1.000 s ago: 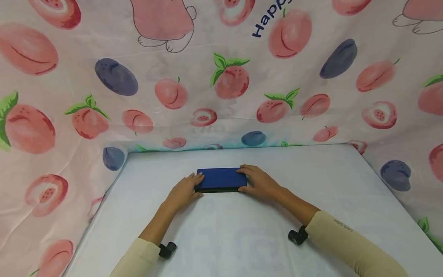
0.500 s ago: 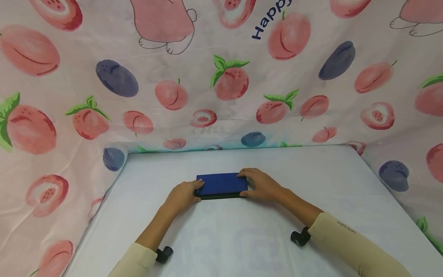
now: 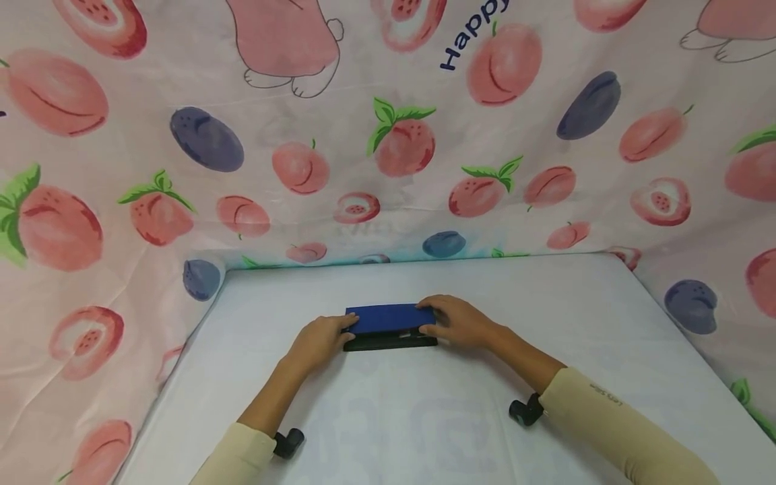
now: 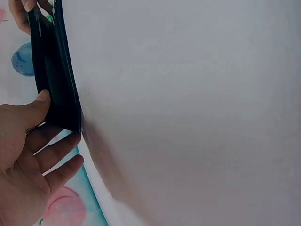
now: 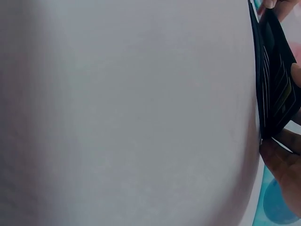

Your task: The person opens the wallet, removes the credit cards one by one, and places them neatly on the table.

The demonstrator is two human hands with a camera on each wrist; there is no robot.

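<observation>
A long wallet (image 3: pixel 388 319), blue outside and black inside, lies on the white table between the two hands. Its upper cover is partly lifted along the near edge, so a dark gap shows above the lower half. Card slots (image 5: pixel 277 89) are visible inside in the right wrist view. The left hand (image 3: pixel 318 340) pinches the wallet's left end, thumb on the cover's near edge. At the right end, the right hand (image 3: pixel 457 322) pinches the cover in the same way. The left wrist view shows the wallet's black inner side (image 4: pixel 56 75) beside the left thumb.
A white cloth covers the table (image 3: pixel 388 411). Behind and to both sides hangs a pink fruit-print curtain (image 3: pixel 339 121). Black wrist cameras (image 3: pixel 289 443) sit at the cuffs of beige sleeves (image 3: pixel 618 424).
The wallet has first come slightly nearer the person along with both hands. Since half a second ago its cover has lifted at the near edge, showing the black inside.
</observation>
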